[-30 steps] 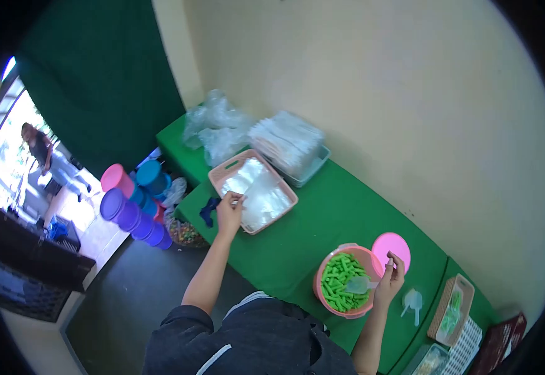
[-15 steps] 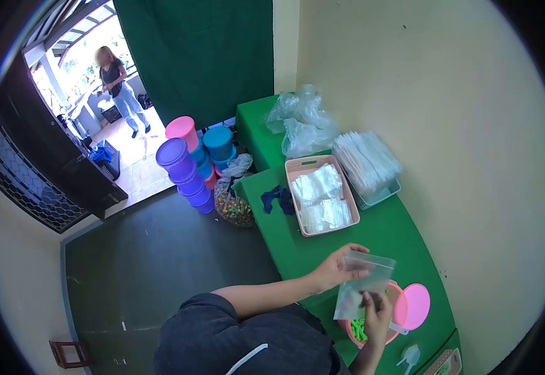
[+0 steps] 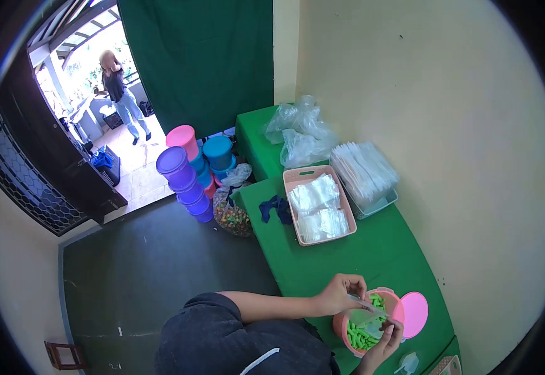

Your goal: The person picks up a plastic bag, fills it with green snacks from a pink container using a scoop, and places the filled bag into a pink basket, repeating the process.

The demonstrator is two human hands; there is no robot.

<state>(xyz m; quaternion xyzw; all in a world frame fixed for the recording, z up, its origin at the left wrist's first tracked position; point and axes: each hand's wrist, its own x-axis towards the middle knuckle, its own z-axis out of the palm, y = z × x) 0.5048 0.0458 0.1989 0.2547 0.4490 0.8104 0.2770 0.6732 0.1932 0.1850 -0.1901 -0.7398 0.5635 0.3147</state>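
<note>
Both hands hold a clear zip bag [image 3: 370, 320] by its top edge, over a pink tub [image 3: 341, 331]. My left hand [image 3: 341, 294] grips one end of the bag's mouth, with thumb and fingers closed. At the other end my right hand [image 3: 383, 349] pinches the opposite corner. The bag hangs tilted, its mouth edge turned up towards me. Small green pieces [image 3: 361, 339] lie in the tub, partly hidden by the bag. Beside the tub rests its round pink lid [image 3: 416, 315].
A pink basket [image 3: 290, 178] holds stacks of clear bags; a second container [image 3: 367, 212] of bags adjoins it. Loose plastic [image 3: 307, 137] and dark cloth [image 3: 275, 209] lie on the green table. A scoop [image 3: 408, 362] is near the tub. Stacked buckets [image 3: 188, 181] stand left; a person [image 3: 119, 94] is outside.
Both hands have lowered the zip bag and turned it from facing me to nearly edge-on over the tub. More green pieces now show. The person outside has raised an arm towards the head.
</note>
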